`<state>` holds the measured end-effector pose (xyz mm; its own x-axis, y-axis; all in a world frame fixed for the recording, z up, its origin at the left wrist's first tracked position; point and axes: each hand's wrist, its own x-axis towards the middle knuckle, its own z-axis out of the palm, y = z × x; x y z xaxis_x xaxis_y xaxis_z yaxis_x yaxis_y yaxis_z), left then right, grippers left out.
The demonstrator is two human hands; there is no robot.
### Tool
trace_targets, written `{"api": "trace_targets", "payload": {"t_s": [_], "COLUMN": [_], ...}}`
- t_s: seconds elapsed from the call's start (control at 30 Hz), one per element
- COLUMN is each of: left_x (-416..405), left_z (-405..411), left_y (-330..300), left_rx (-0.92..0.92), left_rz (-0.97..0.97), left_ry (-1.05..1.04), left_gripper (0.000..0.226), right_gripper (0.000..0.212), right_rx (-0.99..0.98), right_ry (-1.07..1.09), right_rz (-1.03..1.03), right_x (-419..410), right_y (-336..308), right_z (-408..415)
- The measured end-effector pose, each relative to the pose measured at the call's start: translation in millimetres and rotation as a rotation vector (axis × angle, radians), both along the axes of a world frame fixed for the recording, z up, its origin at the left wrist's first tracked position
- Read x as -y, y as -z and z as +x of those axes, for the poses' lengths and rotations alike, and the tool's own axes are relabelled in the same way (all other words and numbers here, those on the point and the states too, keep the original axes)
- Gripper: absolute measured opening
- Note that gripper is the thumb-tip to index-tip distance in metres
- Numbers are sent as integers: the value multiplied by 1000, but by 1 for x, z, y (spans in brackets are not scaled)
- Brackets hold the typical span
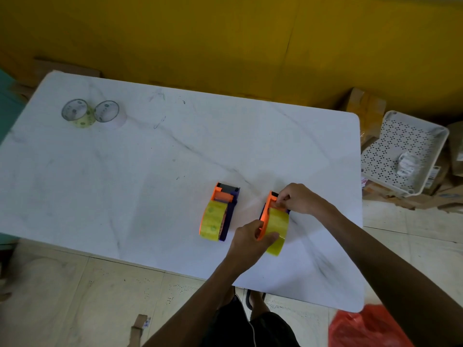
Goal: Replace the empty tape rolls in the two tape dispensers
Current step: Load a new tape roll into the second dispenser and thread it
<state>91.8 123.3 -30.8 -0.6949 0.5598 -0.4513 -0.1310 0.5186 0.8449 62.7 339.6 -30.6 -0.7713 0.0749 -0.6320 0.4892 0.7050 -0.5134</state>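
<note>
A yellow wall (pixel 225 33) is filling the 12 o'clock band, smooth and crossed by faint seams. Below it a white, marble-veined surface (pixel 125 171) with rounded corners is spreading across the middle, its 9 o'clock edge running out of view. Pale floor tiles (pixel 75 296) are showing toward 6 o'clock, where the person's dark shorts are partly hidden by the forearms. At 3 o'clock a white perforated tray (pixel 423 136) is sitting off the surface on cardboard boxes, holding a blurred pale object too indistinct to name. A red plastic bag (pixel 363 329) is being cut off at 5 o'clock. Near centre, the right dispenser (pixel 267 209), orange and purple plastic carrying a yellowish roll, is being gripped by both hands: the left hand (pixel 250 240) is clasping the roll end at its 6 o'clock side, while the right hand (pixel 299 199) is pinching at the cutter end at 12 o'clock, hiding what the fingertips are holding. The left dispenser (pixel 221 211), also loaded with yellow tape, is lying untouched just beside it at 9 o'clock. Two nearly clear rolls (pixel 90 113) are standing touching each other at 10 o'clock, well apart from the hands.
</note>
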Motion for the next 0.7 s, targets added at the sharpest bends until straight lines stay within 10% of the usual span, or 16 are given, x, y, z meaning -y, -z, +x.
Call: {"api": "trace_targets", "payload": {"t_s": [0.7], "left_x": [-8], "left_z": [-20], "left_y": [-14], "left_rx": [-80], "left_rz": [-52], "left_ry": [60], "left_gripper": [48], "right_gripper": [18], "right_rx": [-211], "right_ry": [-212], "right_rz": [298], "right_x": [-4], "right_y": [7], "right_z": [-17]}}
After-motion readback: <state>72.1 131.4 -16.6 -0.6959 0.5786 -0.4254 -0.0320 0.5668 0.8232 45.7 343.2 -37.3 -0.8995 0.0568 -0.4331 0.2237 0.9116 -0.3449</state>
